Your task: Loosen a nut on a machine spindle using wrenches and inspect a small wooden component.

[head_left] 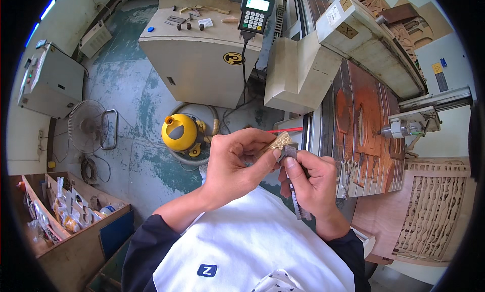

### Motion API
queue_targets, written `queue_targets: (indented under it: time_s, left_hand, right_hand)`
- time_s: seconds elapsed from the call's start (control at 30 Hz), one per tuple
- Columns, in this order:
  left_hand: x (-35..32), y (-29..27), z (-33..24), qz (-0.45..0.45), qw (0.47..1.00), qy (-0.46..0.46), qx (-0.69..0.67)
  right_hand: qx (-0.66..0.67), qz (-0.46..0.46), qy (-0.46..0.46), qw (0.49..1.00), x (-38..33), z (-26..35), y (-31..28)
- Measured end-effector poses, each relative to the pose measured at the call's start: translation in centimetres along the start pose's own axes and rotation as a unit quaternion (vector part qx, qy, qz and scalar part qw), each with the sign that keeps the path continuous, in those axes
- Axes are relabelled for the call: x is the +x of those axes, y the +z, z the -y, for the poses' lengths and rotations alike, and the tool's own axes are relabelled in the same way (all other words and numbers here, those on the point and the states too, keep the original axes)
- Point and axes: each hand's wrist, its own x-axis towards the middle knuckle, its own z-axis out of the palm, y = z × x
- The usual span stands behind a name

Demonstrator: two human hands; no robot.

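Note:
In front of my chest, my left hand [237,158] pinches a small tan-gold piece with a carved pattern [281,142] between thumb and fingers. My right hand [312,178] grips a dark grey strip that looks like folded sandpaper [289,152]. Its folded end sits against the near end of the carved piece, by my left thumb tip. A long tail of the strip, marked in pale print, hangs below my right fingers. Several fingers of both hands are hidden behind the two things.
A machine bed [348,115] with cut brown wood pieces lies right, under a beige gantry [374,44]. Ahead stands a beige cabinet [202,69] bearing a keypad controller [255,14]. A yellow vacuum [181,135], a fan [86,125] and a wooden bin [113,213] are left.

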Motion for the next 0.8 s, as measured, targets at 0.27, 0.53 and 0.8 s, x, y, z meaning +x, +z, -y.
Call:
queue_targets:
  time_s: [0.27, 0.53, 0.8]
  left_hand:
    - [-1.3, 0.3, 0.3, 0.005, 1.000, 0.007, 0.018]
    - [-1.5, 0.5, 1.3, 0.036, 0.986, -0.067, -0.147]
    - [-2.0, -0.3, 2.9, 0.038, 0.941, -0.147, -0.301]
  right_hand:
    - [0.183, 0.028, 0.063, 0.981, -1.3, -0.7, 0.3]
    - [0.433, 0.062, 0.175, 0.882, -2.6, -1.0, -0.7]
    - [0.303, -0.008, 0.100, 0.948, -3.9, -1.5, -0.2]
